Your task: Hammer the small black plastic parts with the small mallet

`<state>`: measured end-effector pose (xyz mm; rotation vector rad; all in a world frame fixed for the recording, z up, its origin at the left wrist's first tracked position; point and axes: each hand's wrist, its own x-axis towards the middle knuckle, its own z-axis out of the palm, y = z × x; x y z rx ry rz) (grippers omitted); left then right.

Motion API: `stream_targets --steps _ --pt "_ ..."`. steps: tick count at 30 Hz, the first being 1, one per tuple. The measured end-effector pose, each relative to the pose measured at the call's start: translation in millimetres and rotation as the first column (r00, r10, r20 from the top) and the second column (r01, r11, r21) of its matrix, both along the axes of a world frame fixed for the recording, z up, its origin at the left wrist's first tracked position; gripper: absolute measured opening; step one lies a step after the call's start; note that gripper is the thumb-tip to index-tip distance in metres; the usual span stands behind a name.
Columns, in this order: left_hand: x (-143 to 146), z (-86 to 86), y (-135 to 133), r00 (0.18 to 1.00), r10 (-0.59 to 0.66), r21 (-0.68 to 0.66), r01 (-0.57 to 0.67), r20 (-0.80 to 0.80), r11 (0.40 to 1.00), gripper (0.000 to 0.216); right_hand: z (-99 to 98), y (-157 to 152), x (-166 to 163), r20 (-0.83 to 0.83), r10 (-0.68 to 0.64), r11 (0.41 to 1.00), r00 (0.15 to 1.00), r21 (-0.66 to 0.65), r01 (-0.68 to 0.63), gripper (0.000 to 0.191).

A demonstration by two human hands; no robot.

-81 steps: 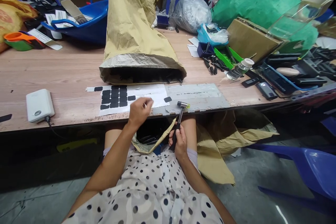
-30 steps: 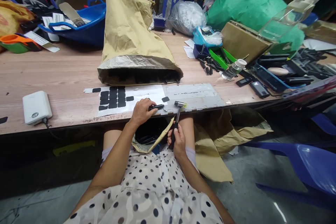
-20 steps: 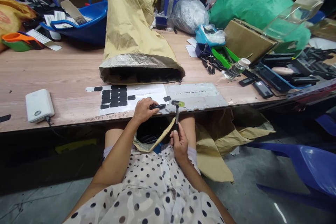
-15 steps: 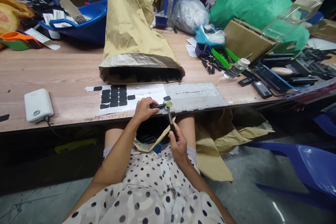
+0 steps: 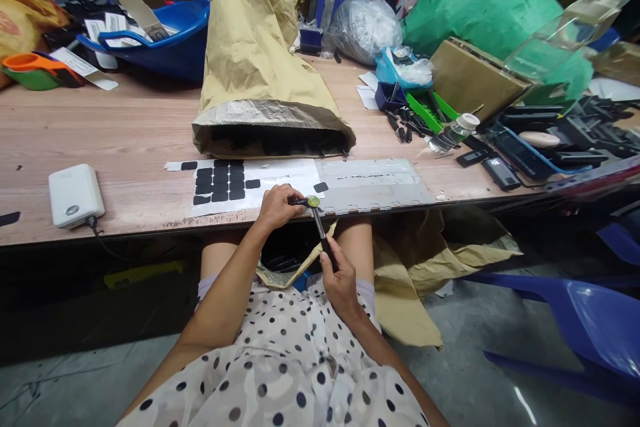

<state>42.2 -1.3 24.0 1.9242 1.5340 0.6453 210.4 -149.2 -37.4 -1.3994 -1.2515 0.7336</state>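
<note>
My right hand [image 5: 341, 277] grips the black handle of a small hammer [image 5: 319, 223] with a yellow-green face and a metal shaft. The hammer head is over the right end of a slim black part [image 5: 299, 201], and I cannot tell whether they touch. My left hand [image 5: 277, 205] pinches this part at the table's front edge, and the fingers cover some of it. Beside it lies a white sheet [image 5: 280, 172] bearing several black rounded-square pads [image 5: 220, 180]. One loose black pad [image 5: 321, 187] is just beyond the hammer head, near the grey board [image 5: 380, 180].
A large brown paper sack [image 5: 260, 60] lies with its mouth toward me. Another open sack [image 5: 287, 279] with dark pieces sits between my legs. A white power bank [image 5: 75, 197] stands left; a clear bottle [image 5: 453, 133] and black parts lie right. A blue chair [image 5: 595, 307] is at lower right.
The hammer head has shifted slightly left, over the end of the black part. My left hand keeps its pinch in nearly the same place.
</note>
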Motion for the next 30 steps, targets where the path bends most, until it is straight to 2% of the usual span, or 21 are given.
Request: stream_targets --steps 8,10,13,17,20,27,30 --pt "-0.8 2.0 0.6 1.000 -0.009 -0.010 0.009 -0.006 1.000 0.013 -3.9 -1.9 3.2 -0.004 -0.027 0.999 1.000 -0.032 0.027 0.040" --pt "-0.6 3.4 0.0 1.000 -0.010 -0.017 0.010 -0.018 1.000 0.014 -6.6 -2.2 2.8 -0.058 -0.035 0.998 0.998 -0.053 0.032 0.042" --pt "-0.4 4.9 -1.9 0.999 -0.016 -0.011 0.015 -0.047 1.000 0.015 -8.5 0.8 2.7 -0.226 -0.049 0.993 0.973 -0.119 0.022 0.048" --pt "-0.1 3.5 -4.9 0.996 -0.015 0.035 0.019 -0.085 0.999 0.017 -3.9 13.2 5.3 -0.500 -0.088 0.976 0.862 -0.217 -0.027 0.052" --pt "0.6 0.8 -6.7 0.994 -0.019 0.063 0.026 -0.110 0.998 0.017 0.9 23.2 9.8 -0.643 -0.089 0.967 0.760 -0.240 -0.089 0.047" --pt "-0.9 -5.6 -7.4 0.992 -0.037 0.130 0.052 -0.119 0.990 0.015 0.6 34.1 20.2 -0.802 -0.027 0.925 0.597 -0.247 -0.290 0.034" --pt "-3.9 -7.3 -8.6 0.993 -0.058 0.179 0.076 -0.102 0.981 0.017 -0.4 36.8 20.0 -0.840 -0.023 0.912 0.542 -0.240 -0.333 0.033"
